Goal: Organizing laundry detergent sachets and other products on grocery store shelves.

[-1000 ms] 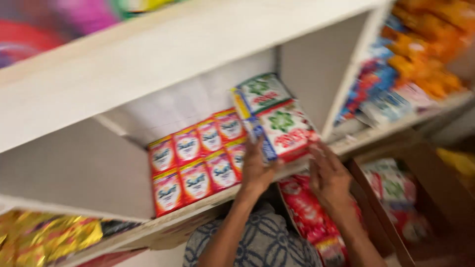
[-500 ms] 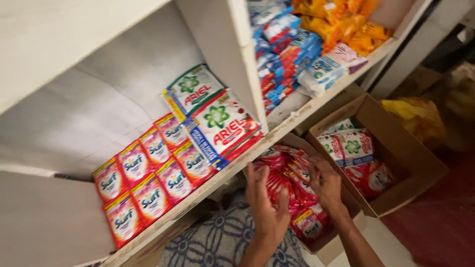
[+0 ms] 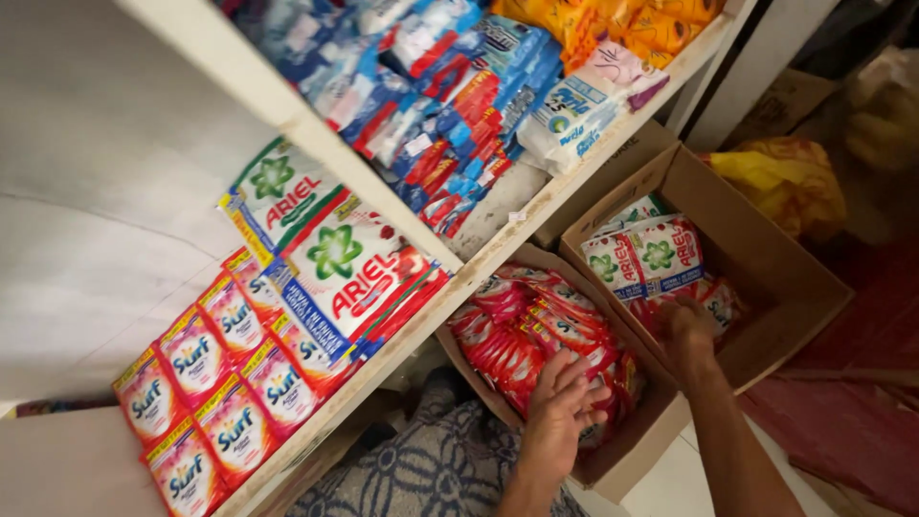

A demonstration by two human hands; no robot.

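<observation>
My left hand (image 3: 565, 402) lies with fingers spread on a heap of red sachets (image 3: 512, 335) in the nearer cardboard box (image 3: 632, 455). My right hand (image 3: 684, 330) reaches down into the farther cardboard box (image 3: 766, 249). Its fingertips are hidden among red sachets there, just below some white, green and red detergent packs (image 3: 646, 254). On the shelf (image 3: 479, 273) to the left lie larger white-and-green detergent packs (image 3: 335, 258), and small red-and-yellow sachets (image 3: 220, 383) are lined up beside them.
The compartment to the right holds blue and red sachets (image 3: 450, 105), white pouches (image 3: 570, 115) and orange packets (image 3: 641, 24). A yellow bag (image 3: 785, 177) sits behind the farther box. My patterned clothing (image 3: 431, 469) shows at the bottom, below the shelf.
Both hands left the white-and-green packs on the shelf and dropped to the boxes. My view swung down and right. The right hand moved from the nearer box into the farther one.
</observation>
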